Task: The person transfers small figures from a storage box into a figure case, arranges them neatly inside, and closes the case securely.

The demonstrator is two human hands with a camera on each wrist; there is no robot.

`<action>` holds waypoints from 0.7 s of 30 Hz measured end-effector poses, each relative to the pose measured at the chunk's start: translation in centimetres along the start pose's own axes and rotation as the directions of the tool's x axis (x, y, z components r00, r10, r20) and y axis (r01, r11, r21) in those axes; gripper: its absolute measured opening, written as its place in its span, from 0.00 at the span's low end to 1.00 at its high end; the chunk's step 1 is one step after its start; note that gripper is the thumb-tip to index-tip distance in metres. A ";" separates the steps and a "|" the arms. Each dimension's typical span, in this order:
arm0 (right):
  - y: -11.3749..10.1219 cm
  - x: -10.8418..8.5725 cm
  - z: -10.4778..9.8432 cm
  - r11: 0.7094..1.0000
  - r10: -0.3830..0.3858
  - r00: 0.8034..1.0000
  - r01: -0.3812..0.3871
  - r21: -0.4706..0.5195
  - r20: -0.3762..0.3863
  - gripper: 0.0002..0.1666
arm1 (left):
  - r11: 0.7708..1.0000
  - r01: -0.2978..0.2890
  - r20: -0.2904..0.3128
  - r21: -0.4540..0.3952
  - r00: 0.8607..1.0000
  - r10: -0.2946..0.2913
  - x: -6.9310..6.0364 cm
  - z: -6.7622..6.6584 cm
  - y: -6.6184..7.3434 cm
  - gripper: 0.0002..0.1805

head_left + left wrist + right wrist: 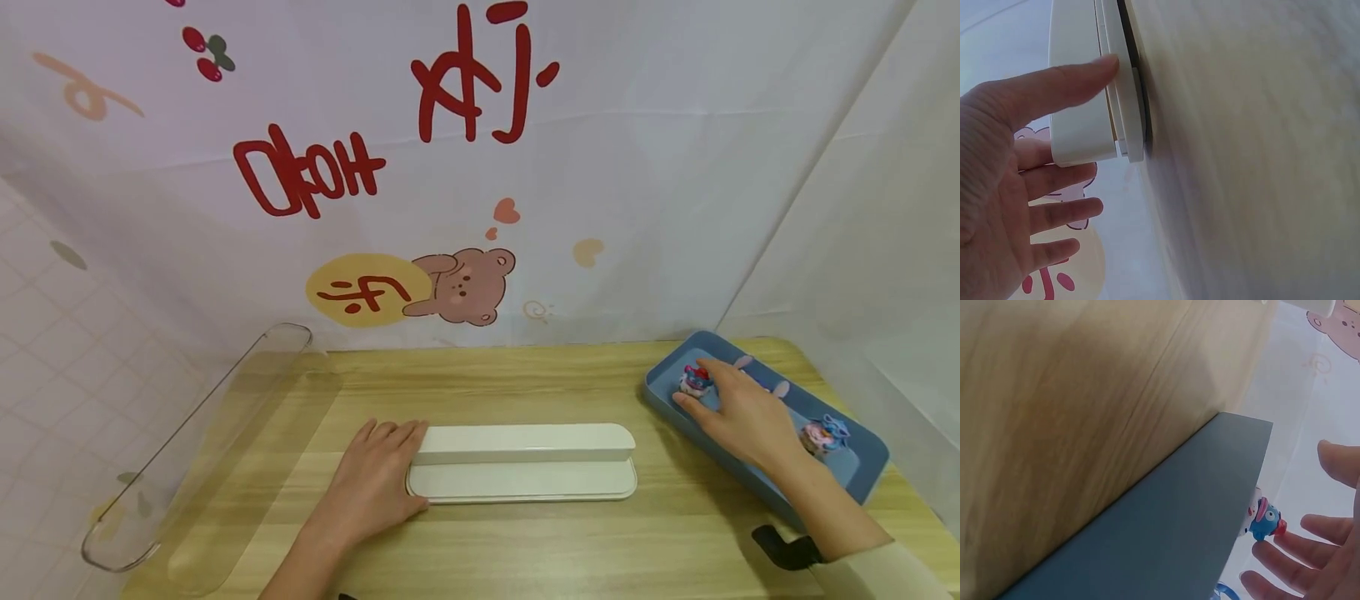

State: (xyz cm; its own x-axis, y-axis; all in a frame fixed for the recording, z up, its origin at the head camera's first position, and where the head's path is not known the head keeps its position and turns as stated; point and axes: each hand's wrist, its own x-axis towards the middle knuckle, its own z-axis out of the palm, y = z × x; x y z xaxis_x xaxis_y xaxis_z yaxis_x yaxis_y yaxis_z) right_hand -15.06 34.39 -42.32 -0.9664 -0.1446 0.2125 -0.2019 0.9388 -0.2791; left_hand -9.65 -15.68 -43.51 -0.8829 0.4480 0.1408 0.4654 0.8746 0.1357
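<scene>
A long white case (525, 481) lies crosswise on the table. Its left end is held by my left hand (375, 483), thumb along the front edge and index finger behind; in the left wrist view the other fingers of the hand (997, 169) stretch past the case (1079, 128). My right hand (750, 421) is over the blue tray (870, 467), thumb and fingers spread around a small red-and-blue figurine (696, 382). In the right wrist view, fingertips of the hand (1329, 556) are beside the figurine (1267, 522), the thumb well apart from it.
A second figurine (823, 435), pink and blue, sits in the tray's nearer part. At the left stands a long clear container (217, 442). A white cloth (645, 167) with red characters and a bear hangs behind the wooden table (525, 550).
</scene>
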 end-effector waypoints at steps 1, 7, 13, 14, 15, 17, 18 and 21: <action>0.0 0.1 0.1 1.000 -0.006 1.000 0.006 0.000 -0.005 0.46 | 1.000 -0.001 -0.002 0.000 1.000 0.001 0.0 0.0 0.0 0.56; 0.1 0.4 0.4 1.000 -0.010 1.000 0.010 -0.004 -0.013 0.41 | 1.000 -0.001 -0.006 -0.014 1.000 0.001 -0.1 0.1 0.1 0.56; 0.6 1.0 0.6 1.000 0.023 0.999 -0.023 0.004 0.025 0.40 | 1.000 -0.010 -0.017 -0.015 1.000 0.010 -0.2 0.2 0.0 0.56; 0.7 1.0 0.7 1.000 0.025 0.999 -0.025 0.007 0.029 0.40 | 1.000 -0.014 -0.020 -0.012 1.000 0.013 -0.2 0.3 0.0 0.56; 0.8 1.1 0.7 1.000 0.027 0.999 -0.027 0.009 0.032 0.40 | 1.000 -0.017 -0.024 -0.009 1.000 0.017 -0.2 0.3 0.0 0.56; 1.0 1.1 0.9 1.000 0.025 0.999 -0.025 0.012 0.033 0.39 | 1.000 -0.023 -0.030 -0.005 0.999 0.023 -0.2 0.4 0.0 0.56; 1.1 1.1 1.0 1.000 0.022 0.999 -0.023 0.014 0.033 0.39 | 1.000 -0.025 -0.031 -0.004 0.999 0.025 -0.2 0.4 0.0 0.56; 1.4 1.1 1.3 1.000 0.013 0.999 -0.014 0.024 0.029 0.37 | 1.000 -0.027 -0.030 -0.005 0.999 0.026 -0.2 0.5 0.0 0.56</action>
State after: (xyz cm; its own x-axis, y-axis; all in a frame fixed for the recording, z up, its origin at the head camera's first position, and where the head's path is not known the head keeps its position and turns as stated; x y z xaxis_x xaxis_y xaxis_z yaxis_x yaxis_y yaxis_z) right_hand -16.63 35.11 -43.63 -0.9732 -0.1415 0.1814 -0.1923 0.9330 -0.3041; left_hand -9.52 -15.72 -44.00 -0.8681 0.4652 0.1734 0.4890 0.8615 0.1366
